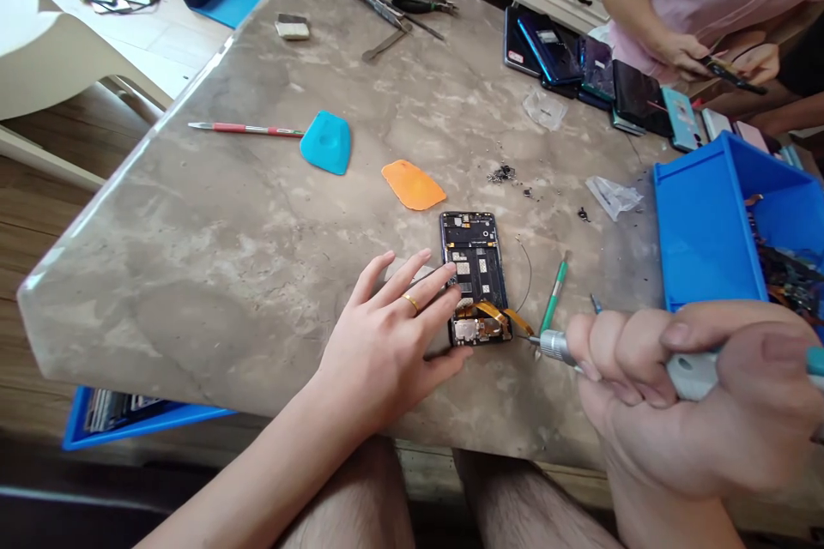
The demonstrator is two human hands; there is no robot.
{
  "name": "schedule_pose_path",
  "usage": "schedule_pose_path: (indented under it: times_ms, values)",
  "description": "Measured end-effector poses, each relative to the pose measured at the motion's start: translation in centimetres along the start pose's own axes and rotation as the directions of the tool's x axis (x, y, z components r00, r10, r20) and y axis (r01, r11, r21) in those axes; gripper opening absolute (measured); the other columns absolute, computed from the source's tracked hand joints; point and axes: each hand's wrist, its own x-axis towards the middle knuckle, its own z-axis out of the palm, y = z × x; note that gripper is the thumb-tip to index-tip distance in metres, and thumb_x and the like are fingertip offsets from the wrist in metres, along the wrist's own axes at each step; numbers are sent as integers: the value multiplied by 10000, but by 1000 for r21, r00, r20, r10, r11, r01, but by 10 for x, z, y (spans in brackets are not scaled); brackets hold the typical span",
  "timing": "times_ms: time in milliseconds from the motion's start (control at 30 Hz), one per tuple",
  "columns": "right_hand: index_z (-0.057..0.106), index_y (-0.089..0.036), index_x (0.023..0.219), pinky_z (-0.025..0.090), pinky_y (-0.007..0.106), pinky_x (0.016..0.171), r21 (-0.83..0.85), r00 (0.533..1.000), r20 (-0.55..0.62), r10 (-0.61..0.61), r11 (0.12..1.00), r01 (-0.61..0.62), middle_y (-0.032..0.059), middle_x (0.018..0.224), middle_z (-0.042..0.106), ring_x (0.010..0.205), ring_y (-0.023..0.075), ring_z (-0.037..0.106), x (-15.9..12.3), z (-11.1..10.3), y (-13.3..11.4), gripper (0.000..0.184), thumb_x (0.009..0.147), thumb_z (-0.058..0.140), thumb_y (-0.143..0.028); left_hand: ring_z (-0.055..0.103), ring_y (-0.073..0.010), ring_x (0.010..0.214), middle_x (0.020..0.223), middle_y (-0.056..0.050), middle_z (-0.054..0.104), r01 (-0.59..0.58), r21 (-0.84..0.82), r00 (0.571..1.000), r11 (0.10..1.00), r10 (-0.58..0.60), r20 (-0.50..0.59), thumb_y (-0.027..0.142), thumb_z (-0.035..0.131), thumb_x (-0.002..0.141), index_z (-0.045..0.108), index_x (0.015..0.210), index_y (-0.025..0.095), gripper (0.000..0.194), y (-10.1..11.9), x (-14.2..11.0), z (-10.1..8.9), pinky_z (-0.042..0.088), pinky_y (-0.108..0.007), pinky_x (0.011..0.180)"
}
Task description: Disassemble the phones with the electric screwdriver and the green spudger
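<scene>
An opened phone (484, 266) lies on the stone-patterned table, its inner boards bare and orange ribbon cables (493, 310) loose at its lower end. My left hand (392, 334) rests with spread fingers on the phone's left edge, a ring on one finger; a grey flat piece shows partly under it. Closed around a grey-handled screwdriver (559, 346) is my right hand (695, 386). The screwdriver's tip is near the phone's lower right corner, by the cable end; whether it touches is unclear. A green pen-like tool (554, 292) and a thin wire (529, 274) lie right of the phone.
Blue (326, 142) and orange (414, 184) flat pieces lie left of several small screws (500, 174). A blue bin (692, 223) with parts stands right. Tools (392, 9) and several phones (550, 47) lie further back. A person in pink (727, 0) holds a dark device.
</scene>
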Motion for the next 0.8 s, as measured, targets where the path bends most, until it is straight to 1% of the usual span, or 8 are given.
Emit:
schedule_pose_path:
  times_ms: [133,333,467,533,600,667,733,800]
  values:
    - [656,-206,733,334,241,415,-39,999,-49,14,999,-16,-94,431,400,338,68,280,1,-1,1,289,948,738,-380,577,-336,1416,1464,-35,667,-4,10,1000,1000,4,-4,448,669,997,683,1265,194,370,0,0,1,366,-560,1209]
    - [643,-210,732,333,244,410,-19,994,-91,58,998,-60,-94,427,387,339,66,294,1,-2,5,275,929,750,-369,571,-326,1423,1465,-27,667,1,16,1000,1000,-1,3,457,662,1000,681,1269,199,372,1,0,-1,365,-558,1207]
    - [641,-212,725,350,257,415,-27,994,-101,46,998,-49,-96,430,408,340,68,294,2,-1,6,280,919,768,-369,568,-324,1427,1469,-26,663,2,22,1000,1000,-2,5,461,660,1004,679,1279,199,381,1,0,0,363,-558,1212]
    - [642,-211,717,335,255,407,-17,993,-103,56,998,-58,-99,427,399,337,66,284,3,0,7,273,915,765,-353,570,-324,1425,1468,-25,664,2,27,1000,1000,-2,-2,461,670,999,681,1277,199,382,1,0,0,368,-554,1209]
    - [654,-208,711,311,252,396,4,995,-75,72,997,-72,-97,426,388,337,65,274,4,0,7,268,920,757,-341,571,-325,1424,1470,-25,661,0,29,1000,1000,0,-3,462,676,995,682,1276,199,385,1,1,0,372,-553,1208]
    - [674,-203,709,307,258,400,26,998,-3,68,997,-68,-94,427,380,344,65,277,3,0,7,266,935,751,-321,572,-326,1424,1476,-24,656,-1,30,1000,1000,1,0,462,673,995,683,1277,202,383,0,1,0,373,-555,1206]
    - [673,-190,694,296,266,410,39,997,74,37,998,-40,-86,429,366,354,68,290,1,1,6,275,940,740,-292,573,-326,1422,1479,-22,653,0,30,1000,1000,0,2,459,666,998,685,1277,205,378,0,1,0,377,-558,1202]
    - [645,-178,672,276,271,419,42,994,110,5,999,-10,-78,437,353,366,69,295,-1,1,5,291,943,716,-253,575,-325,1421,1482,-23,651,0,31,1000,1000,0,3,457,658,1003,686,1279,204,375,0,0,0,382,-560,1199]
